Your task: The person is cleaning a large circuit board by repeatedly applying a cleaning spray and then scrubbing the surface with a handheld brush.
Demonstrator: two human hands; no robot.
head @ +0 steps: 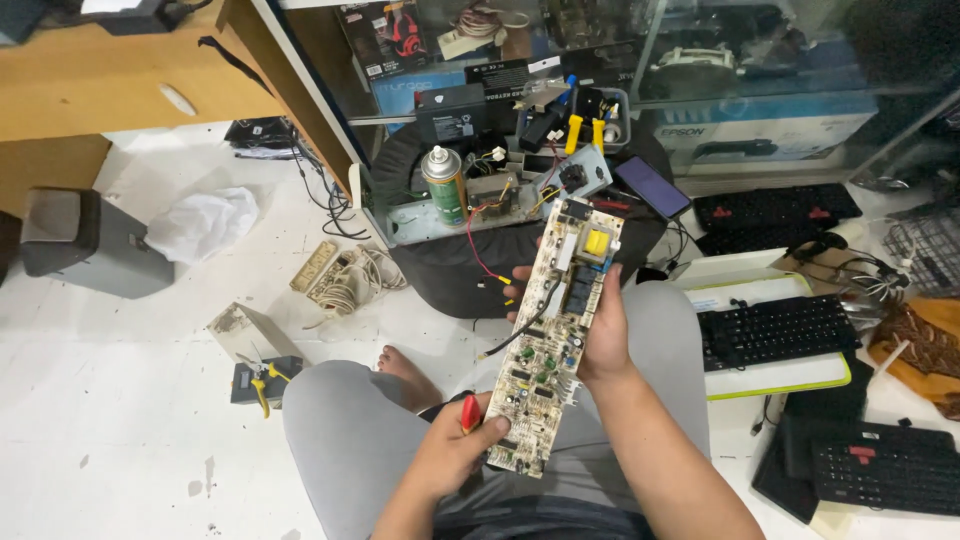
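A long beige circuit board (553,340) with a yellow component near its far end is held tilted above my lap. My right hand (604,335) grips its right edge from behind, near the middle. My left hand (452,452) steadies the board's near end with the thumb and also holds a red-handled tool (469,412). A black wire (520,332) with a bare end hangs off the board's left side. My knees in grey trousers and one bare foot (405,372) show below the board.
An open metal chassis (480,195) with a spray can (444,185) sits ahead on a black round base. Keyboards (775,330) lie at the right, yellow-handled pliers (262,383) and a power strip with coiled cable (340,275) at the left. A glass cabinet stands behind.
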